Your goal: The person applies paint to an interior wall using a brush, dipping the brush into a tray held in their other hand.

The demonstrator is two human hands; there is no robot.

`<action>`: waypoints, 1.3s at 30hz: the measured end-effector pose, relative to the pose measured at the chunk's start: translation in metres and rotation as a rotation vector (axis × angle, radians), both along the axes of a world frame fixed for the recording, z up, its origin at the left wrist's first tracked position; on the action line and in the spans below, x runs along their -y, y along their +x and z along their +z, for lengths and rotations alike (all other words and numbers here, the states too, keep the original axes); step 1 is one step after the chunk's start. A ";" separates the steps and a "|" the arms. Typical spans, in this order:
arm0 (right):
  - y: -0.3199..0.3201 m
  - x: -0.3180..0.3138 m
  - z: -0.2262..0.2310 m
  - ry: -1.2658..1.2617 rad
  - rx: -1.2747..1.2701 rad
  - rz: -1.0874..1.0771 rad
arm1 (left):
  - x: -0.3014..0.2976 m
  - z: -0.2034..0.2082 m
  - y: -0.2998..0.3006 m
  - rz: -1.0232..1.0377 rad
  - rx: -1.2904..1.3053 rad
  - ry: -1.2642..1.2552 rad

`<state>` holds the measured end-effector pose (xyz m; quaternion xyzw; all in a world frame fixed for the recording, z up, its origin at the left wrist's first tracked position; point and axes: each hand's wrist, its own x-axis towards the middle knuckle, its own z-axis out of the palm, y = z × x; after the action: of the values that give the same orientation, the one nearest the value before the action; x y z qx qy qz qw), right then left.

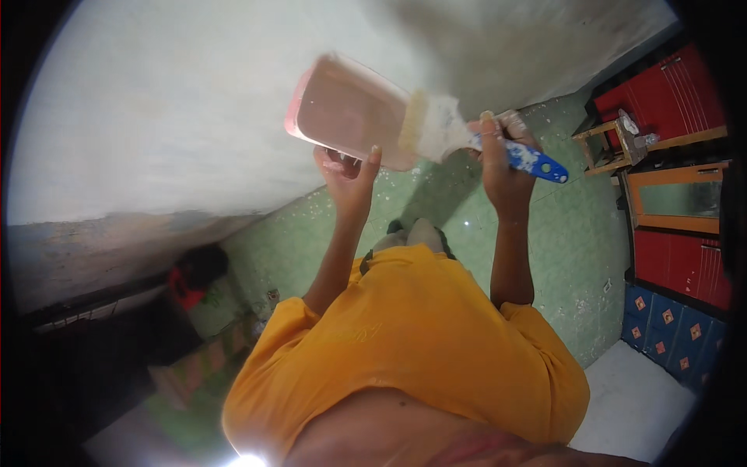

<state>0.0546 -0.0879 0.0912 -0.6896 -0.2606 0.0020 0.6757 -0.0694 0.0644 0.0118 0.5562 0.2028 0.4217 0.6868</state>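
My left hand (346, 173) grips the near edge of a pink rectangular tub (292, 113), thumb up at its side and fingers curled underneath. The tub is tilted, and its inside looks coated with pale paint. In my right hand (504, 159) is a wide paintbrush (440, 128), its blue handle smeared with white paint. The brush's pale bristles point left, at the tub's right end; I cannot tell whether they touch it. White paint marks show on the fingers of both hands.
A whitish wall (171, 117) with a bare, stained lower band rises ahead and to the left. Paint specks dot the green tiled floor (568, 257). To the right stand a wooden stool (605, 148), red-fronted cabinets (673, 261) and a blue patterned panel (669, 327). Dark objects lie at lower left.
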 end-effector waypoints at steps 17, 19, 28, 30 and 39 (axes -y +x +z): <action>-0.019 0.008 -0.050 0.412 -0.352 -0.044 | 0.014 0.011 -0.014 -0.078 0.105 -0.088; -0.014 0.013 -0.073 0.532 -0.467 -0.031 | 0.012 0.013 -0.015 -0.080 0.113 -0.130; 0.001 -0.007 -0.103 0.872 -0.758 -0.047 | 0.011 0.022 -0.016 -0.051 0.130 -0.061; 0.009 -0.006 -0.106 0.884 -0.726 0.041 | 0.008 0.015 -0.019 -0.059 0.134 -0.033; 0.149 0.002 0.035 0.215 0.556 -0.102 | 0.025 0.013 0.008 0.020 0.121 -0.023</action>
<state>0.2040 -0.0896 0.1260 -0.6003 -0.3995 -0.2485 0.6467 -0.0612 0.0392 0.0251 0.5197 0.1710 0.4591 0.6999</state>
